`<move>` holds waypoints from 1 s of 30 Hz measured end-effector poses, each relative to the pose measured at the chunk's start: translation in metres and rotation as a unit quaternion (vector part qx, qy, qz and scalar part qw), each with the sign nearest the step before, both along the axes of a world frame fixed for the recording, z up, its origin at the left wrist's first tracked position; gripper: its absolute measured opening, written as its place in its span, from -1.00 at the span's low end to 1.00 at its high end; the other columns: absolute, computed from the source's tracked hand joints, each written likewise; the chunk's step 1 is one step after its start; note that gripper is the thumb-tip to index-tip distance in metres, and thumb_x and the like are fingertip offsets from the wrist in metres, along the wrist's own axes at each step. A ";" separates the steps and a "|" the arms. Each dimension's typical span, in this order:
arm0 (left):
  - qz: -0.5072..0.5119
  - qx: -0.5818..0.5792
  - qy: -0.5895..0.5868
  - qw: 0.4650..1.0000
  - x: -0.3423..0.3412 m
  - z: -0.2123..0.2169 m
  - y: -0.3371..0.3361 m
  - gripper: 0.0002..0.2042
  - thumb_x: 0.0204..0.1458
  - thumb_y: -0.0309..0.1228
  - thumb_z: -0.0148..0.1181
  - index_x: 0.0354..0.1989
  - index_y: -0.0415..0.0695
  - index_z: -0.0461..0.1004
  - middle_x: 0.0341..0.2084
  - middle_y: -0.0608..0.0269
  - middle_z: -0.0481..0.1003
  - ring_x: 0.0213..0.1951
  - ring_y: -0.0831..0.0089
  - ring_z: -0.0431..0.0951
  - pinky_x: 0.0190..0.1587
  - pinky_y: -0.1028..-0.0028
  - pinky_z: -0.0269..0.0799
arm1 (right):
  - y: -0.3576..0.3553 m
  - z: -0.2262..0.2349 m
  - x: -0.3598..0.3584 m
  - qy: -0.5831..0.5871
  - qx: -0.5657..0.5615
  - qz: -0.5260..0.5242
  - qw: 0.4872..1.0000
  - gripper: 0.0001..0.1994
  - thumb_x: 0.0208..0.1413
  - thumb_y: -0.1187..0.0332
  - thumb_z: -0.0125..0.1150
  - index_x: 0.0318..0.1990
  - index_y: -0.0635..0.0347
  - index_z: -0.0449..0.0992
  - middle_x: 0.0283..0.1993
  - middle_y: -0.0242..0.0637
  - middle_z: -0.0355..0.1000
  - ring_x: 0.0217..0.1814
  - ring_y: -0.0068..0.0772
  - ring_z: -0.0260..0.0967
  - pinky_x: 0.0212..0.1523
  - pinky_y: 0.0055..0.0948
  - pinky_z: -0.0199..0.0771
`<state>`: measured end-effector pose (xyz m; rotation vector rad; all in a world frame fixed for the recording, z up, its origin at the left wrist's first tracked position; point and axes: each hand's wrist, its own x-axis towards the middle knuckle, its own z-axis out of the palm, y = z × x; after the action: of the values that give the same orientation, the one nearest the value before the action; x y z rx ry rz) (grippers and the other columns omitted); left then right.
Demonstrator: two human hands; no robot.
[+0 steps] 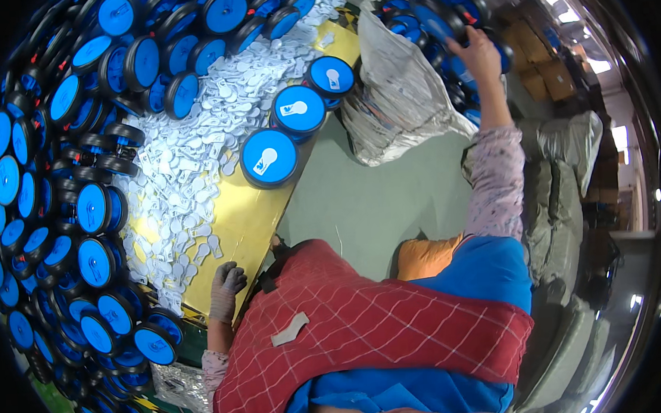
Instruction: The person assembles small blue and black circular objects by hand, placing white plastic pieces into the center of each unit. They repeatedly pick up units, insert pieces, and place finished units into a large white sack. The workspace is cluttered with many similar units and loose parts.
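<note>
My right hand [479, 55] reaches into a large silvery woven sack [395, 91] at the upper right, thumb and fingers apart, against black-rimmed blue wheels [440, 20] inside. Whether it touches one of them is hard to tell. My left hand [228, 288], in a grey glove, rests at the near edge of the yellow tabletop [245, 211] with its fingers loosely bent and nothing visible in them. Along that edge stand three blue wheels [269, 156], each with a white key-shaped tag lying on its face. A heap of white tags [182, 165] covers the tabletop beside them.
Many more blue wheels [91, 208] with black tyres are piled on the left and far side. Grey sacks [563, 217] lie along the right, with cardboard boxes [552, 75] behind. An orange bundle [427, 257] sits by my leg. A red checked cloth [366, 317] covers my lap.
</note>
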<state>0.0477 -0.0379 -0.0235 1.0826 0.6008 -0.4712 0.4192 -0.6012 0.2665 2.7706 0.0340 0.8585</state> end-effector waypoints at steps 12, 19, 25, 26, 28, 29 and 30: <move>0.122 0.044 0.126 0.983 -0.049 0.042 0.000 -0.71 0.22 -0.34 0.12 0.03 -0.21 0.35 -0.32 0.29 0.45 -0.39 0.55 0.43 -0.34 0.54 0.42 | -0.071 -0.184 0.121 0.054 0.225 -0.164 0.959 -0.42 0.08 -0.04 0.22 0.29 -0.27 0.36 0.45 -0.21 0.12 0.47 0.06 0.03 0.30 0.24 0.10; 0.111 0.074 0.088 0.987 -0.040 0.043 0.001 -0.70 0.20 -0.36 0.10 0.06 -0.22 0.38 -0.31 0.25 0.48 -0.33 0.53 0.47 -0.28 0.53 0.42 | -0.068 -0.188 0.107 -0.005 0.213 0.005 0.977 -0.68 0.03 0.30 0.23 -0.05 0.16 0.63 -0.08 -0.02 0.57 -0.01 0.00 0.51 0.08 -0.18 0.46; 0.114 0.135 0.051 0.983 -0.054 0.039 0.017 -0.60 0.21 -0.25 0.14 0.10 -0.28 0.36 -0.20 0.19 0.50 -0.19 0.44 0.50 -0.08 0.46 0.44 | 0.118 -0.172 0.015 -0.026 0.317 0.216 0.923 -0.76 0.16 0.40 0.16 -0.03 0.11 0.59 -0.19 -0.11 0.54 -0.21 -0.08 0.51 -0.17 -0.25 0.49; 0.139 0.146 0.065 0.977 -0.063 0.043 0.017 -0.60 0.20 -0.25 0.14 0.10 -0.28 0.37 -0.20 0.19 0.50 -0.18 0.44 0.50 -0.08 0.46 0.44 | 0.172 -0.180 -0.019 0.009 0.321 0.265 0.909 -0.82 0.19 0.42 0.17 -0.08 0.13 0.59 -0.22 -0.16 0.54 -0.24 -0.15 0.50 -0.25 -0.28 0.47; 0.167 0.169 0.059 0.970 -0.078 0.043 0.024 -0.61 0.20 -0.26 0.14 0.09 -0.26 0.38 -0.20 0.19 0.50 -0.18 0.45 0.51 -0.06 0.45 0.45 | 0.261 -0.204 -0.097 0.147 0.343 0.393 0.840 -0.85 0.16 0.52 0.18 -0.12 0.15 0.56 -0.21 -0.13 0.51 -0.17 -0.13 0.50 -0.14 -0.26 0.48; 0.184 0.176 0.047 0.966 -0.084 0.043 0.031 -0.62 0.20 -0.27 0.14 0.09 -0.26 0.38 -0.19 0.19 0.50 -0.18 0.45 0.51 -0.06 0.46 0.45 | 0.298 -0.227 -0.130 0.261 0.398 0.470 0.743 -0.81 0.14 0.58 0.16 -0.11 0.14 0.56 -0.14 -0.11 0.50 -0.07 -0.10 0.48 -0.06 -0.28 0.46; 0.203 0.185 0.035 0.961 -0.091 0.044 0.037 -0.63 0.20 -0.28 0.14 0.09 -0.25 0.38 -0.19 0.19 0.50 -0.18 0.46 0.51 -0.06 0.46 0.45 | 0.331 -0.259 -0.156 0.314 0.364 0.549 0.683 -0.78 0.08 0.60 0.18 -0.12 0.14 0.55 -0.09 -0.14 0.49 0.01 -0.10 0.45 -0.03 -0.27 0.47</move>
<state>-0.0432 -0.0009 0.0209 1.2575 0.9761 -0.0372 0.2635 -0.2698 0.0078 3.4653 2.0477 -0.1192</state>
